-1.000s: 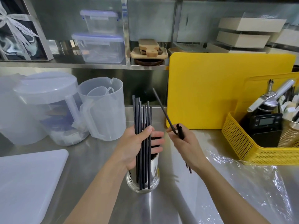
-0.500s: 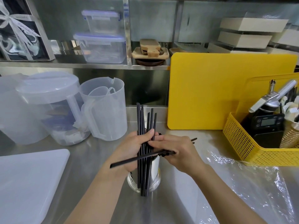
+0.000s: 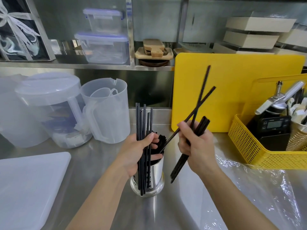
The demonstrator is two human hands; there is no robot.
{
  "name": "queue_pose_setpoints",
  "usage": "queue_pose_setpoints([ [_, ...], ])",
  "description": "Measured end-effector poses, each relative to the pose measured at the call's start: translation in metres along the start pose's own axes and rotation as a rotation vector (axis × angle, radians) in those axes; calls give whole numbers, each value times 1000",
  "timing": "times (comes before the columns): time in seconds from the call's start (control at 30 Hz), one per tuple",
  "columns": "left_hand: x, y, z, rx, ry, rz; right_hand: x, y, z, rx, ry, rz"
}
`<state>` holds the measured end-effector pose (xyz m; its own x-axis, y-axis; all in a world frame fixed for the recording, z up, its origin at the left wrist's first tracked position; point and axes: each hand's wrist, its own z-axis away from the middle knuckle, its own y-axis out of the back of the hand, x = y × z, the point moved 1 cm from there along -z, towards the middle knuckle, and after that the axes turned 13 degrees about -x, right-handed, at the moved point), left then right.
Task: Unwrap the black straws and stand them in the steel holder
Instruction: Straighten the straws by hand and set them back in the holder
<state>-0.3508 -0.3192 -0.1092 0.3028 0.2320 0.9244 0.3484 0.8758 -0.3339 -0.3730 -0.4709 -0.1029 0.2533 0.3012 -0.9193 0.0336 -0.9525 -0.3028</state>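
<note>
At the near left lies a white board [image 3: 29, 188], with a lidded pitcher [image 3: 48, 105] and a clear jug [image 3: 106, 112] behind it. The left hand [image 3: 136, 155] curls fingers and thumb round an upright bundle of black straws [image 3: 142, 120]. It holds them outside the steel holder [image 3: 157, 171], against its near-left side, and more straw ends [image 3: 160, 140] show in the holder's mouth. Just right of the holder, the right hand [image 3: 196, 146] grips a slanted sheaf [image 3: 201, 127] from which two straws splay upward. One loose straw [image 3: 196, 110] aims its lower tip at the mouth. That tip could catch the rim or the crowded ends and miss. The splayed pair looks loosely held and could slip onto the counter or the plastic wrap [image 3: 265, 188] at the right. A nudge from the left hand could tip the holder.
</note>
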Motion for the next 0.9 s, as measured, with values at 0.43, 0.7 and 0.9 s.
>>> queue_pose_setpoints([
  [0.43, 10, -7, 13, -252, -2, 40, 8, 13, -9, 81, -368, -865],
  [0.7, 6, -8, 10, -255, 26, 7, 14, 15, -10, 56, -359, -623],
  [0.9, -1, -6, 7, -220, 116, 13, 17, 16, -6, 47, -377, -378],
])
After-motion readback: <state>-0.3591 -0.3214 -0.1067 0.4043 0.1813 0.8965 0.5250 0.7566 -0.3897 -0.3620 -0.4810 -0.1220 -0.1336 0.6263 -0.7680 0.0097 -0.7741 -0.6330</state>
